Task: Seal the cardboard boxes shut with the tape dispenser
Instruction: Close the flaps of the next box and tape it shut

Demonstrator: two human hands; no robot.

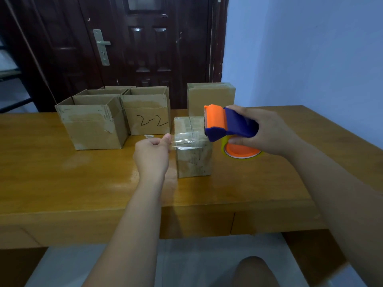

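Right hand (267,131) grips a blue-and-orange plastic tape dispenser (226,125) above a small closed cardboard box (193,160) on a wooden table (62,172). Left hand (152,154) pinches clear tape (183,141) across the box. Behind stands an open cardboard carton (148,119) marked "2-2".

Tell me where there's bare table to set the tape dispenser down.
Broadest: front-left table, between the large open box and the near edge. Also front right of the small box, under the right hand with the tape dispenser. Crowded: around the 2-2 box, and where the left hand pinches the tape.
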